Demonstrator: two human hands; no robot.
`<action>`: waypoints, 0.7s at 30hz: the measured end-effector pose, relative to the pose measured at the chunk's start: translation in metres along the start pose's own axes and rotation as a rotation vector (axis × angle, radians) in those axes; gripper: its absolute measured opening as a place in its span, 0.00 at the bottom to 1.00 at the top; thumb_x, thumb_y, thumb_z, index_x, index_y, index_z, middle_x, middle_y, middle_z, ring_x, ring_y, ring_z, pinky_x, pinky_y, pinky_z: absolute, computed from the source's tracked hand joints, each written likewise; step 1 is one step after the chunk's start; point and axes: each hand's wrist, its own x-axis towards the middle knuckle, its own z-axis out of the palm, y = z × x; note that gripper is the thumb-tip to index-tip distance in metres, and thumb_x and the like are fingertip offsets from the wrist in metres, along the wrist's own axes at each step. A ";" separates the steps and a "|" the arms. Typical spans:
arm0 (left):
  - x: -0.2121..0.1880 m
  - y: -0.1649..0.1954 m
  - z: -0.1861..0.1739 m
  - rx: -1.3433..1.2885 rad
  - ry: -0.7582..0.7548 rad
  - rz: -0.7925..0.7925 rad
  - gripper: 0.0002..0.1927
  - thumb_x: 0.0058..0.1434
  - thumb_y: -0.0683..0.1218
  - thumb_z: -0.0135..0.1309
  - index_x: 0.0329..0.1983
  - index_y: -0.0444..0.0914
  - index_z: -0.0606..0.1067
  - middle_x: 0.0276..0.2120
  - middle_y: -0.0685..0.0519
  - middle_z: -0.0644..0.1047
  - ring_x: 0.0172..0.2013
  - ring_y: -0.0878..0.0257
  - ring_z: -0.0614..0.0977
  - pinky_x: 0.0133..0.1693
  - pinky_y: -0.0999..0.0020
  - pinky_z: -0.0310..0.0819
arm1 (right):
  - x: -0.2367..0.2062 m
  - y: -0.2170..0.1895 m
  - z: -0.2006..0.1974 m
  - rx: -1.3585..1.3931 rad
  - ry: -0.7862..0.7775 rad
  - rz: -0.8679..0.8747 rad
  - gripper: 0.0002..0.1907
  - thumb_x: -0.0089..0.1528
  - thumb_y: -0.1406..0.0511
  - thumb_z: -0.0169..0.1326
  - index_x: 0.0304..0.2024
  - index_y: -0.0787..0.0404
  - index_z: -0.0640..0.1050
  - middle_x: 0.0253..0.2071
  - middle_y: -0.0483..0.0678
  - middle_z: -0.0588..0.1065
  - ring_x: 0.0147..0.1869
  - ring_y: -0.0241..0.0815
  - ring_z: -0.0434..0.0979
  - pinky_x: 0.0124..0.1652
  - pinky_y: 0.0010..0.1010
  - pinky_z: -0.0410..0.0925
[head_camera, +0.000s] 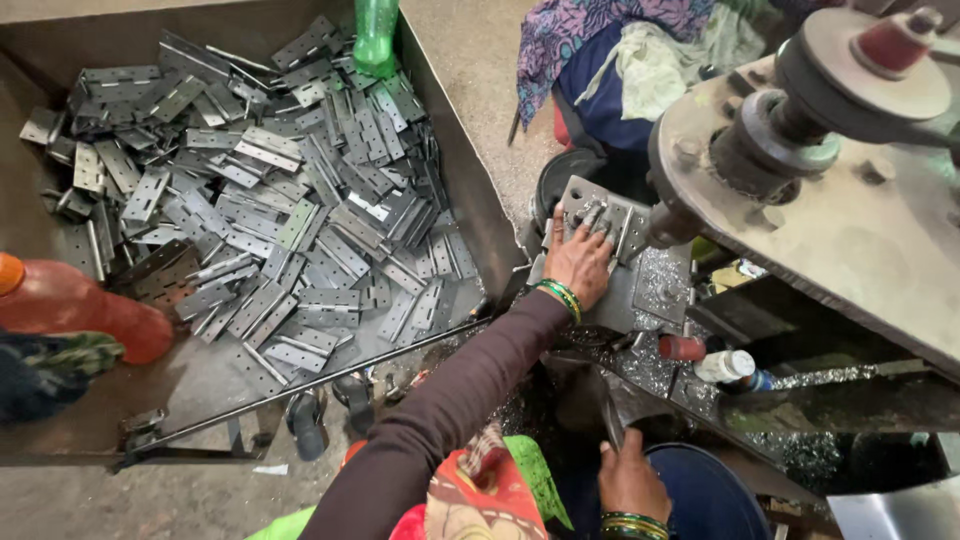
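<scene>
Hinge plate (597, 212) under left hand (580, 262); right hand (630, 480) gripping lever (612, 420).

A green bottle (375, 35) stands in the tray, an orange bottle (75, 310) beside it.

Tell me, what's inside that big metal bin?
The metal bin holds a heap of flat grey hinge plates with a green bottle at the back. Whatever lies under the heap is covered.

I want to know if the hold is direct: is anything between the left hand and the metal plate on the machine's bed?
Nothing visible is. The left hand lies flat on the grey hinge plate, fingers spread on its surface, on the machine bed. The right hand is lower down, gripping a dark lever.
</scene>
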 end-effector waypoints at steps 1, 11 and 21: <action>-0.001 0.001 0.003 -0.001 0.049 0.010 0.22 0.60 0.51 0.48 0.58 0.41 0.74 0.61 0.52 0.74 0.68 0.53 0.66 0.70 0.29 0.22 | 0.000 0.002 0.004 0.009 0.067 -0.015 0.20 0.68 0.49 0.45 0.58 0.46 0.62 0.42 0.62 0.83 0.48 0.70 0.83 0.48 0.60 0.73; 0.034 -0.018 -0.014 0.016 -0.174 0.091 0.30 0.64 0.54 0.42 0.71 0.44 0.66 0.66 0.56 0.71 0.73 0.58 0.61 0.70 0.27 0.17 | 0.048 0.020 0.060 0.064 0.012 -0.097 0.26 0.66 0.51 0.49 0.61 0.49 0.58 0.44 0.69 0.80 0.51 0.75 0.79 0.49 0.64 0.69; -0.107 0.030 -0.041 -0.005 0.087 0.101 0.48 0.59 0.72 0.54 0.68 0.31 0.66 0.68 0.41 0.66 0.72 0.51 0.57 0.69 0.26 0.29 | -0.032 -0.024 -0.059 -0.053 0.132 -0.027 0.25 0.66 0.47 0.45 0.64 0.41 0.65 0.49 0.57 0.81 0.53 0.66 0.81 0.52 0.56 0.71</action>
